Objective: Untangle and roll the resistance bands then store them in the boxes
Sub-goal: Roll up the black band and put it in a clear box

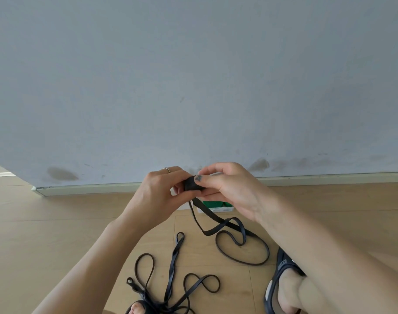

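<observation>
Both hands are raised in front of the person and meet over a small black roll of band (192,183). The right hand (231,189) pinches this roll, with the thumb pressed on its front and the other fingers curled behind and under it. The left hand (158,196) has its fingers curled toward the roll and touches it from the left side; a thin ring (167,169) sits on one finger of this hand. From the roll, the loose part of the same black resistance band (218,219) hangs down to the wooden floor (57,223) and ends there in open loops, near the right foot in a dark sandal (282,282). Closer to the person, more black bands (171,268) lie tangled on the floor, with several loops spread out and the strands crossing at the bottom edge, beside the toes of the left foot (136,309). Behind the hands, a white box (216,208) with something green inside stands on the floor, mostly hidden by the right hand and the band. A grey-blue wall (193,75) with a light baseboard (91,189) fills the upper part of the view.
</observation>
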